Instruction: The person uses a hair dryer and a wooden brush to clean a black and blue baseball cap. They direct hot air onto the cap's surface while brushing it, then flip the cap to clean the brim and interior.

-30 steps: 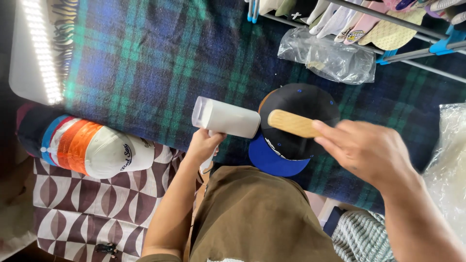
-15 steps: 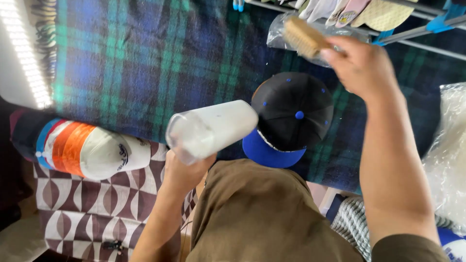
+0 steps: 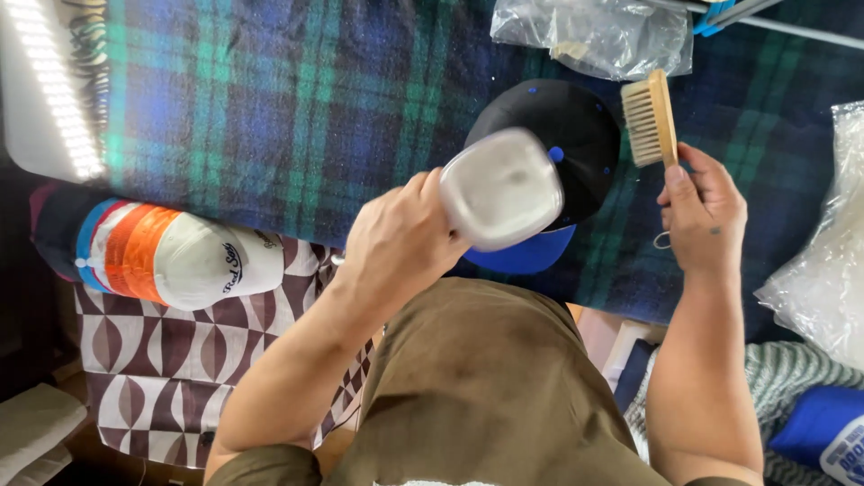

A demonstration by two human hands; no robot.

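A blue and green plaid blanket covers the work surface, seen from above. Below it hangs a brown and cream patterned cloth, and the person's olive-brown lap fills the lower middle.

On the blanket lies a black baseball cap with a blue brim, crown up, just beyond the lap. It looks clean from here, though how much brushing is done cannot be judged; the brush is off the cap at this moment.

The left hand is wrapped around a white, rounded-square plastic container, raised over the cap and hiding part of it, its flat end facing the camera. The right hand pinches the handle of a wooden brush with pale bristles, held just beside the cap's right edge, bristles facing the cap.

A white, orange and blue cap lies at the left edge, well apart. A crumpled clear plastic bag sits beyond the black cap, another clear bag at the right. A lit light panel glows far left.
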